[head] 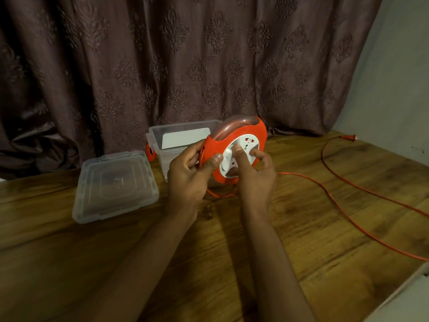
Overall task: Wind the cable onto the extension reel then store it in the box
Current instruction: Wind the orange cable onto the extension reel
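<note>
An orange extension reel [253, 130] with a white socket face is held upright above the wooden table [92, 252]. My left hand [188, 177] grips its left rim, thumb on the front. My right hand [254, 175] curls onto the white socket disc, thumb pressing on it. The orange cable [348, 219] trails from under the reel across the table to the right and loops back to its plug [347, 137] at the far right. Behind the reel stands the clear plastic box [167, 145], open.
The box's clear lid [113, 184] lies flat on the table to the left of my hands. A patterned brown curtain [185, 66] hangs behind the table. The table's edge runs along the right, with a white surface [408, 298] below it.
</note>
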